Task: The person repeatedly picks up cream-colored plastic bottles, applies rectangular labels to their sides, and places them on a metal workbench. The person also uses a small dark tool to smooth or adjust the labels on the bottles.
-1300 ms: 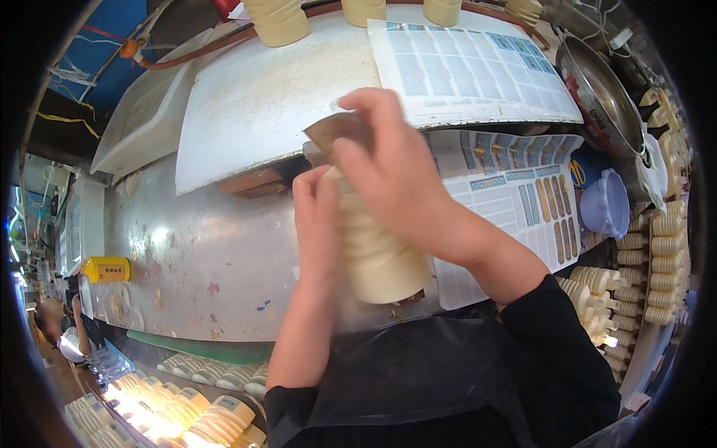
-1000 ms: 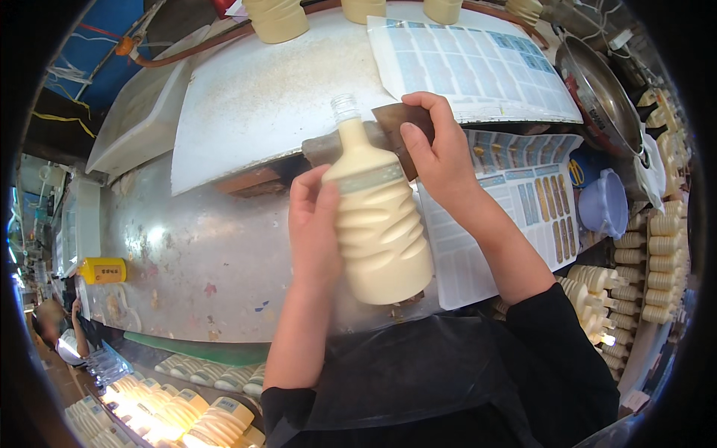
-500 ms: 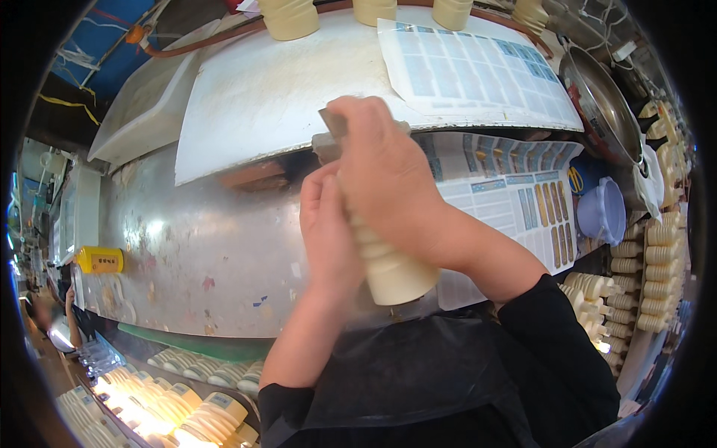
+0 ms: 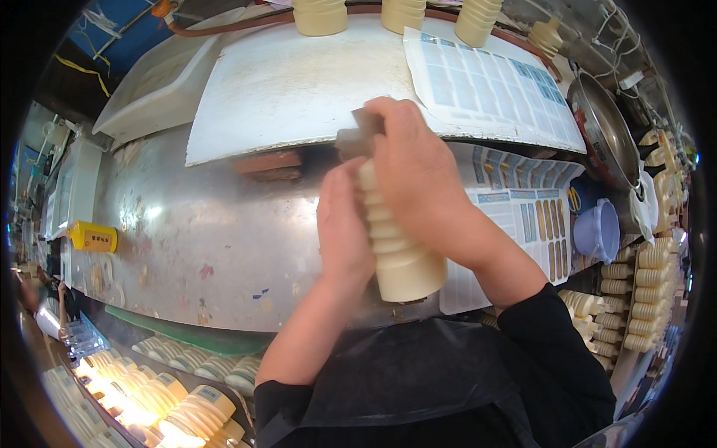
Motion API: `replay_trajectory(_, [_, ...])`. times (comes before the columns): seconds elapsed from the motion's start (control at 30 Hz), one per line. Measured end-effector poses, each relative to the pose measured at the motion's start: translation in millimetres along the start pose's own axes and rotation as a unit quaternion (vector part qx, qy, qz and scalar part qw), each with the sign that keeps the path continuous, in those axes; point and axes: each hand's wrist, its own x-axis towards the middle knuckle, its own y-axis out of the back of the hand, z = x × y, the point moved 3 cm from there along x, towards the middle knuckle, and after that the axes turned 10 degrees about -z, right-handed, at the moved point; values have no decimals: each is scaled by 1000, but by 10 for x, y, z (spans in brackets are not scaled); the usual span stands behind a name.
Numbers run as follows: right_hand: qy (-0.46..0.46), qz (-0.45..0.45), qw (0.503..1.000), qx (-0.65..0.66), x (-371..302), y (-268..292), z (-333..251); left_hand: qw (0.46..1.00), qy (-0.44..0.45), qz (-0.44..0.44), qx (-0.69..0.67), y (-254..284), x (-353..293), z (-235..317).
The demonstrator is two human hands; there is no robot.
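In the head view, a metal table (image 4: 187,246) spreads to the left and centre, with a yellow container (image 4: 93,237) at its left end. Beyond it lies a white board (image 4: 299,97), carrying a label sheet (image 4: 485,82) at its far right; a pale plastic tray (image 4: 164,89) sits at far left, and ridged cream bottles (image 4: 321,16) stand along the far edge. A second label sheet (image 4: 523,224) lies just right of the work, with a purple bucket (image 4: 597,230) and a round metal pan (image 4: 609,134) farther right. More bottles fill the near left (image 4: 202,411) and the right side (image 4: 650,299). A grey block (image 4: 351,143) sits at the board's near edge, close to the fingers.

The held bottle (image 4: 407,265) is at the centre, in front of the person's body. Its base faces near; its long axis runs away from the person, slanting slightly left. The neck is hidden behind the right hand.

The left hand (image 4: 345,224) is curled against the bottle's left side, holding it. The right hand (image 4: 418,168) arches over its upper part, fingers closed on a dark flat piece (image 4: 367,122); blur hides the exact contact with the bottle.
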Motion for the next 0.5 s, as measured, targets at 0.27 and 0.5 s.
replay_trajectory(0.27, [-15, 78, 991, 104, -208, 112, 598, 981, -5, 0, 193, 9, 142, -56])
replay_trajectory(0.5, [-37, 145, 977, 155, -315, -13, 1037, 991, 5, -22, 129, 0, 94, -52])
